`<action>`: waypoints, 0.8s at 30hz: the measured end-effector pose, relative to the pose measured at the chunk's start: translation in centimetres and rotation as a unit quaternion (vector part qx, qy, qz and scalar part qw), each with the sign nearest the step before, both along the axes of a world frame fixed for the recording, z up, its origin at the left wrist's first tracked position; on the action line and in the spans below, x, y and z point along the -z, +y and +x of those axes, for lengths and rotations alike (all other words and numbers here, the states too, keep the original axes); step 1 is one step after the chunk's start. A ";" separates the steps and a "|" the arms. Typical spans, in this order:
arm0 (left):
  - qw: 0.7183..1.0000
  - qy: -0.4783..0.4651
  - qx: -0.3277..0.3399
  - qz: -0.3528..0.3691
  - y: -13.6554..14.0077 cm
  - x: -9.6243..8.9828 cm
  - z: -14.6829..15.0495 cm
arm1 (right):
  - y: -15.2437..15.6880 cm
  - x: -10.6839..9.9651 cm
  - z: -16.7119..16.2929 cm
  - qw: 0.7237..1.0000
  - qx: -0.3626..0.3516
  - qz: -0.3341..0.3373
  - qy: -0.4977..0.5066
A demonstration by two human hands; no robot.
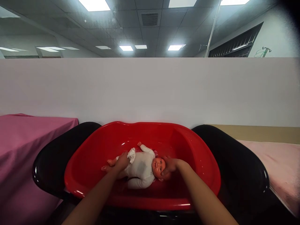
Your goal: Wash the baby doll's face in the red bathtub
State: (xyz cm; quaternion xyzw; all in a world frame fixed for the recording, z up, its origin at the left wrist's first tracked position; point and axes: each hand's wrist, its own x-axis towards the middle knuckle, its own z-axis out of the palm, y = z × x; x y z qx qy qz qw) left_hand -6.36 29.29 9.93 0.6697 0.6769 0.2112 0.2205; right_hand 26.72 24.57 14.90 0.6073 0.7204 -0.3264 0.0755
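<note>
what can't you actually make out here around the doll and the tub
- Head view: the doll's lower legs lie under the left hand.
- Head view: the back of the doll's head is covered by the right hand.
- Head view: the near rim of the red tub is crossed by both forearms, and its underside is out of sight.
- Head view: the black stand runs off the bottom edge.
- Head view: water in the tub cannot be told.

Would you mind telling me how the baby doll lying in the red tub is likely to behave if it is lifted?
The baby doll probably lifts lightly. Its cloth-suited body looks soft, so the limbs may flop, while the head looks hard and smooth. The right hand cups that head and the left hand rests on the legs. The glossy red tub may let it slide.
</note>
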 end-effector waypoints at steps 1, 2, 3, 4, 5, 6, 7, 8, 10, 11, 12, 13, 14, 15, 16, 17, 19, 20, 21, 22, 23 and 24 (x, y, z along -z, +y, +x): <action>1.000 -0.001 0.013 0.007 0.0 -0.2 0.0 | 0.0 0.0 0.0 1.000 0.000 -0.002 0.003; 1.000 -0.003 0.022 0.011 -0.1 -0.3 0.0 | 0.0 -0.1 0.0 1.000 -0.001 -0.004 0.006; 1.000 -0.006 0.026 0.011 -0.1 -0.5 0.0 | -0.1 -0.2 0.0 1.000 -0.001 -0.005 0.008; 1.000 -0.010 0.024 0.007 -0.2 -0.6 0.0 | -0.1 -0.3 -0.1 1.000 0.001 -0.006 0.009; 1.000 -0.014 0.020 0.002 -0.2 -0.6 0.0 | -0.2 -0.4 -0.1 1.000 0.003 -0.007 0.008; 1.000 -0.017 0.015 -0.001 -0.3 -0.6 0.1 | -0.3 -0.6 -0.2 1.000 0.004 -0.008 0.009; 1.000 -0.019 0.008 -0.003 -0.4 -0.6 0.1 | -0.3 -0.7 -0.2 1.000 0.005 -0.008 0.012; 1.000 -0.020 0.001 -0.003 -0.5 -0.6 0.2 | -0.4 -0.8 -0.2 1.000 0.005 -0.009 0.014; 1.000 -0.022 -0.006 0.000 -0.6 -0.6 0.3 | -0.5 -0.9 -0.3 1.000 0.006 -0.008 0.016; 1.000 -0.023 -0.005 -0.001 -0.6 -0.7 0.3 | -0.5 -1.0 -0.3 1.000 0.006 -0.008 0.013; 1.000 -0.024 -0.002 -0.003 -0.7 -0.7 0.3 | -0.5 -1.0 -0.3 1.000 0.006 -0.010 0.009; 1.000 -0.025 0.003 -0.006 -0.7 -0.8 0.3 | -0.5 -1.0 -0.3 1.000 0.007 -0.011 0.005; 1.000 -0.026 0.008 -0.010 -0.7 -0.9 0.3 | -0.5 -1.0 -0.3 1.000 0.008 -0.012 0.002; 1.000 -0.025 0.011 -0.011 -0.8 -1.0 0.2 | -0.5 -1.0 -0.3 1.000 0.007 -0.012 0.001; 1.000 -0.025 0.010 -0.012 -0.8 -1.1 0.2 | -0.5 -1.0 -0.3 1.000 0.007 -0.011 0.002; 1.000 -0.024 0.003 -0.012 -0.8 -1.1 0.2 | -0.5 -1.0 -0.3 1.000 0.005 -0.011 0.003; 1.000 -0.020 -0.018 -0.014 -0.9 -1.1 0.2 | -0.5 -1.0 -0.3 1.000 0.002 -0.010 0.006; 0.999 -0.016 -0.027 -0.017 -0.9 -1.0 0.2 | -0.5 -1.0 -0.3 1.000 0.000 -0.011 0.007; 0.999 -0.013 -0.033 -0.021 -1.0 -1.0 0.2 | -0.5 -1.1 -0.3 1.000 -0.002 -0.010 0.010; 0.999 -0.010 -0.034 -0.026 -1.0 -1.0 0.3 | -0.5 -1.1 -0.3 1.000 -0.005 -0.008 0.012; 0.999 -0.009 -0.030 -0.029 -1.0 -1.0 0.3 | -0.6 -1.2 -0.3 1.000 -0.007 -0.007 0.012; 0.999 -0.007 -0.023 -0.030 -1.0 -1.0 0.3 | -0.6 -1.3 -0.4 1.000 -0.008 -0.007 0.010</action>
